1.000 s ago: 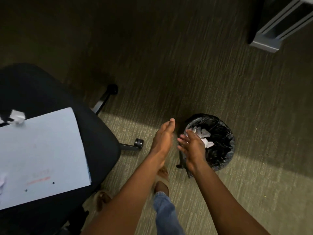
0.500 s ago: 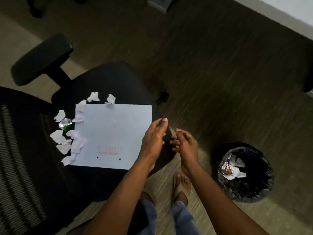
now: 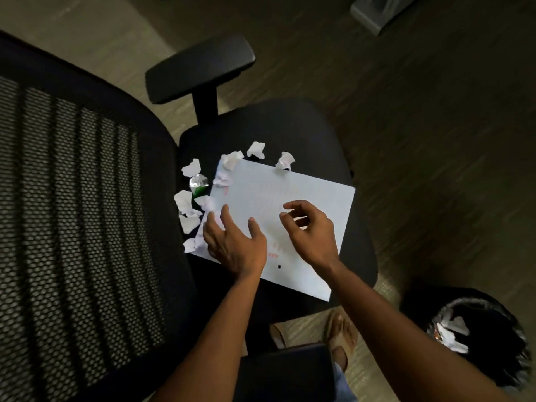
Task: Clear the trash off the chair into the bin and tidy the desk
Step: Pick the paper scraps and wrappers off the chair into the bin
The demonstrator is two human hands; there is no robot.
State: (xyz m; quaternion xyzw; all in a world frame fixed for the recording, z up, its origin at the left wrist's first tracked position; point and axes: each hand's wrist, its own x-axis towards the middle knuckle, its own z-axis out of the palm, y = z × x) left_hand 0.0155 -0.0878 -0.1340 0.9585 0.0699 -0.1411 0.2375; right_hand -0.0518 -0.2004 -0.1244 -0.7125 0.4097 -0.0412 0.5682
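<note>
A black office chair (image 3: 290, 132) holds a large white sheet of paper (image 3: 307, 195) on its seat. Several crumpled white paper scraps (image 3: 190, 220) and a bit of silver foil with green (image 3: 198, 181) lie along the sheet's left and far edges. My left hand (image 3: 235, 245) is over the sheet's left side, fingers spread and empty, its fingertips close to the scraps. My right hand (image 3: 311, 232) hovers over the middle of the sheet, fingers loosely curled, holding nothing. A black-lined bin (image 3: 499, 369) with paper scraps inside stands on the floor at the lower right.
The chair's mesh backrest (image 3: 75, 227) fills the left side, and one armrest (image 3: 200, 71) stands behind the seat. A second armrest (image 3: 285, 372) is near my body. My sandalled feet (image 3: 340, 335) rest on the carpet between chair and bin. A grey furniture base (image 3: 374, 13) is at top right.
My view swung from the bin to the chair. Both hands, empty, moved from over the bin to over the white sheet on the seat.
</note>
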